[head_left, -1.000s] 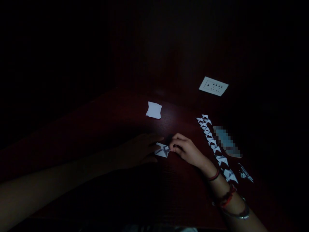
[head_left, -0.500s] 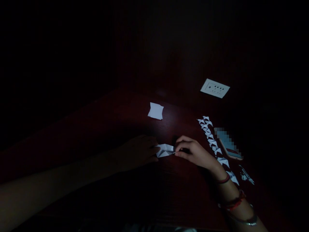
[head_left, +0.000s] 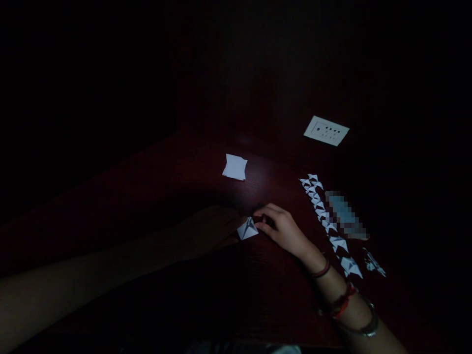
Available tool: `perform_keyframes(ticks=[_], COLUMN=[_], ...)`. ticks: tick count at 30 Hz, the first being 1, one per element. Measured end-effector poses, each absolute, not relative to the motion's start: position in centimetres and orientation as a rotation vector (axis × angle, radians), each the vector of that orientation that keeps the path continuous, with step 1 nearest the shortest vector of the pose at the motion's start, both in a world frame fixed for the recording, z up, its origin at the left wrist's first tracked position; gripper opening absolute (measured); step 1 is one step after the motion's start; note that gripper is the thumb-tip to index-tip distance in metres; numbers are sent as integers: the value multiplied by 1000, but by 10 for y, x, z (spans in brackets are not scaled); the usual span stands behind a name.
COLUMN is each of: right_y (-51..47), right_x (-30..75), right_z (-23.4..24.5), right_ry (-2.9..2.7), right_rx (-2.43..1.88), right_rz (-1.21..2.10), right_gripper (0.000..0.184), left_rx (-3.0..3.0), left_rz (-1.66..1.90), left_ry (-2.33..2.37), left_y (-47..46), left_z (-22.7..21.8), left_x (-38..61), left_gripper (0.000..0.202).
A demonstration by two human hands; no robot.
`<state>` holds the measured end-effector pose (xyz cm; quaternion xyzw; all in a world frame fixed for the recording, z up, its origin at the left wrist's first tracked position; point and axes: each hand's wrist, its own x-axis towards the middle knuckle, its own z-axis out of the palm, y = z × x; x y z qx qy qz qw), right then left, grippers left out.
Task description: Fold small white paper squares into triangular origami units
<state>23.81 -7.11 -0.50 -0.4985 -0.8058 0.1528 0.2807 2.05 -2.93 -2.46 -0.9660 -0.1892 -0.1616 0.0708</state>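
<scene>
A small white piece of folded paper [head_left: 250,232] lies on the dark reddish table in front of me, creases showing on its top. My left hand [head_left: 216,227], deep in shadow, grips its left edge with the fingertips. At the opposite side, my right hand [head_left: 283,228] has its fingers curled and the thumb at the paper's right edge. Bracelets circle the right wrist and forearm. The dimness hides most of the left fingers.
Beyond the hands sits a stack of white paper squares [head_left: 235,167]. On the right runs a row of folded paper pieces [head_left: 321,214], beside a blurred phone [head_left: 346,215] and a small pale cluster [head_left: 374,263]. A socket plate [head_left: 326,131] is on the wall.
The paper's right part has been folded inward, so it looks shorter and squarer. My right hand has moved left with it. The view has shifted slightly.
</scene>
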Motion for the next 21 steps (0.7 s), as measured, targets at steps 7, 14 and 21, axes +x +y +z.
perform_keyframes(ticks=[7, 14, 21], right_y=[-69, -69, -65], right_x=[230, 232, 232], right_z=[-8, -9, -9], right_ry=[-2156, -2161, -2125], right_rx=[-1265, -1283, -1359], right_rz=[432, 517, 533], right_gripper=[4, 12, 13], left_rx=[-2899, -3033, -3057], left_rz=[-557, -471, -478], left_ry=[-522, -443, -441], left_y=[-25, -30, -37], left_z=[-34, -23, -13], left_x=[19, 15, 17], left_gripper=[35, 27, 27])
